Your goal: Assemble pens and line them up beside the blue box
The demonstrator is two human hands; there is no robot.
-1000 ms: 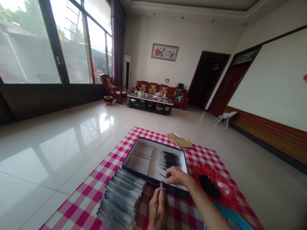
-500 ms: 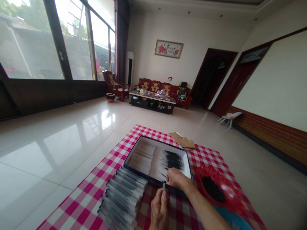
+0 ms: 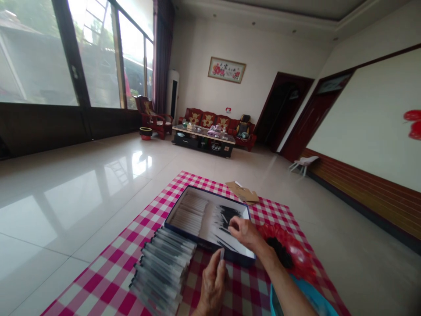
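My left hand [image 3: 213,281] is closed around a translucent pen barrel [image 3: 222,253], holding it upright in front of the box. Fingers pinched, my right hand [image 3: 245,230] hovers over the right side of a shallow dark-blue-edged box [image 3: 210,244]; what it grips, if anything, is too small to make out. Thin black pen refills [image 3: 230,215] lie in the box's right part, a few loose near its front. Pale translucent tubes [image 3: 189,215] fill the left part. Left of my left hand are several clear pens [image 3: 164,267] with dark ends, in a row on the cloth.
A red petal-shaped dish [image 3: 301,256] holding small black pieces [image 3: 279,252] sits right of the box. Nearer is a turquoise basin [image 3: 273,298], partly behind my right forearm. Flattened cardboard [image 3: 243,193] lies behind the box on the checked tablecloth [image 3: 115,263].
My right hand has moved away from the barrel in my left hand, up over the box. The dark tip seen at the barrel's top no longer shows. The view has shifted slightly.
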